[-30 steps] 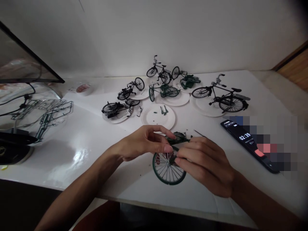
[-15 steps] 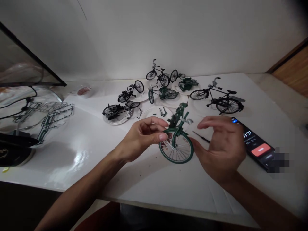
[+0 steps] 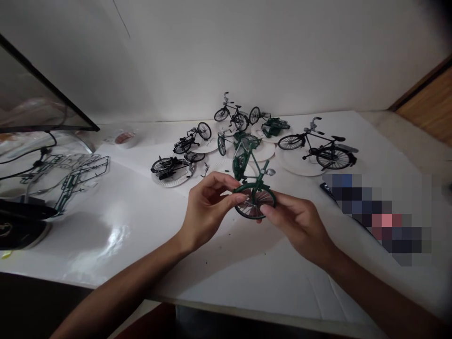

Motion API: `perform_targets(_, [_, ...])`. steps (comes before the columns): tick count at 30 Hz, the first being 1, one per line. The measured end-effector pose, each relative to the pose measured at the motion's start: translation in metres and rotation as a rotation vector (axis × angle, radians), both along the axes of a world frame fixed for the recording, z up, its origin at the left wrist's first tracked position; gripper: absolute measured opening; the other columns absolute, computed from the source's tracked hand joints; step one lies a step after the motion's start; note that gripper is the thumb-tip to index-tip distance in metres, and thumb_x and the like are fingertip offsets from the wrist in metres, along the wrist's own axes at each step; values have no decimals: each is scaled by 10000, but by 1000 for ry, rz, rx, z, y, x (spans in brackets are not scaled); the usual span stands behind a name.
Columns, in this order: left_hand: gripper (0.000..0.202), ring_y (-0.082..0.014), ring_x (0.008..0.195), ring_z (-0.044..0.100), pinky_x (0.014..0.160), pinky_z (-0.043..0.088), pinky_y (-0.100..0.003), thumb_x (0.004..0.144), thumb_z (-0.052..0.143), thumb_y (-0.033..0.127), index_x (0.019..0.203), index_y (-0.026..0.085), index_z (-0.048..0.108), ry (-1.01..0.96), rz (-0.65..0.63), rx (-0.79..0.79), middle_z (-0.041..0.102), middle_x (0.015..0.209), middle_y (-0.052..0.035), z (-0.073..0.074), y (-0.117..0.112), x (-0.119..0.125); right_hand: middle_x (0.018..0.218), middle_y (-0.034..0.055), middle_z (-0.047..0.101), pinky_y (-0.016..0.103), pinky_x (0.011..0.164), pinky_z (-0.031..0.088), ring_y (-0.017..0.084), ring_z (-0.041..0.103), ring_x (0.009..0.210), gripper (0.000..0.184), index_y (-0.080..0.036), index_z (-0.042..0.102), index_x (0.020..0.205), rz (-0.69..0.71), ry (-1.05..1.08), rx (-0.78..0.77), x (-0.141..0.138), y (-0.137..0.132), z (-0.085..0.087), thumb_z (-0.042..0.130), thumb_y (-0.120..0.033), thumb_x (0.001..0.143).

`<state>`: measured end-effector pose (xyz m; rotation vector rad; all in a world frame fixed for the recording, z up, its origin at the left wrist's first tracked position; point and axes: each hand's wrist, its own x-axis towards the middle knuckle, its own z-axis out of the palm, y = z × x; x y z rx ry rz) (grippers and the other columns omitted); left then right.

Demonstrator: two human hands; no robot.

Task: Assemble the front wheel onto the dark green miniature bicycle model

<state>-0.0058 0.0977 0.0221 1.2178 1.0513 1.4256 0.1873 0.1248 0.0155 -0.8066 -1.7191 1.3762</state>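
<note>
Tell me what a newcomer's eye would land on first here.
Likely the green model bicycle at centre, its front wheel held by the left hand and the right hand. Next, the upright black bicycle at right, then the dark green plastic frames at far left.

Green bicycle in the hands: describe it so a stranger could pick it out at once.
Above the white table, find the left hand and the right hand near the picture's centre. Between them is the green bicycle, its front wheel nearest the camera. Unlike the other bicycles on and around the paper plates behind, it is held, both hands at that wheel.
</note>
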Motion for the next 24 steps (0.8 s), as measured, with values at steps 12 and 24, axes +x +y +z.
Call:
perform_targets(12, [246,-155,888,654,807,564,-278,839,755,244,1002,169,587,207,-41,119,645,978,-52,-11,0,0,886,42,751,269,652,613,161,683,754,178,-194,781,962,21,-30,-136,1,8,-5,686,-312,868])
perform_targets(24, [215,-148,896,622,802,523,-272,873,718,300,1011,180,604,379,-59,246,643,973,-42,-13,4,-3,824,45,741,268,651,572,169,682,748,204,-180,773,911,-22,-95,-65,2,9,-7,734,-357,818])
